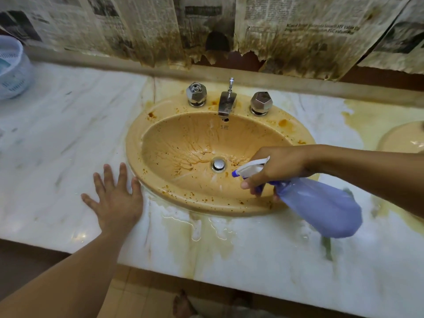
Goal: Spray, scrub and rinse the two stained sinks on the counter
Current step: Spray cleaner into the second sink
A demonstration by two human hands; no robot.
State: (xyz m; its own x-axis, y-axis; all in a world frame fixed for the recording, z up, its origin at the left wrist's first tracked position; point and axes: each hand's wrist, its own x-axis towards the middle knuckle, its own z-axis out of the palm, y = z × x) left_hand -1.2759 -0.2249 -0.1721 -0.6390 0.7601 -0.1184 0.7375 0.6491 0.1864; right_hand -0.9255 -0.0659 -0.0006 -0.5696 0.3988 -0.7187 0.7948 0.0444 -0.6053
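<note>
Purple bottle gripped in my right hand, over the sink.
Left hand splayed flat on wet counter, might slip.

The white marble counter runs across the frame, yellow-brown stains and a puddle marking its front centre. A stained tan sink sits in its middle and a second sink at the right edge. A white tub stands upper left, and the left hand lies flat beside the middle sink.
</note>
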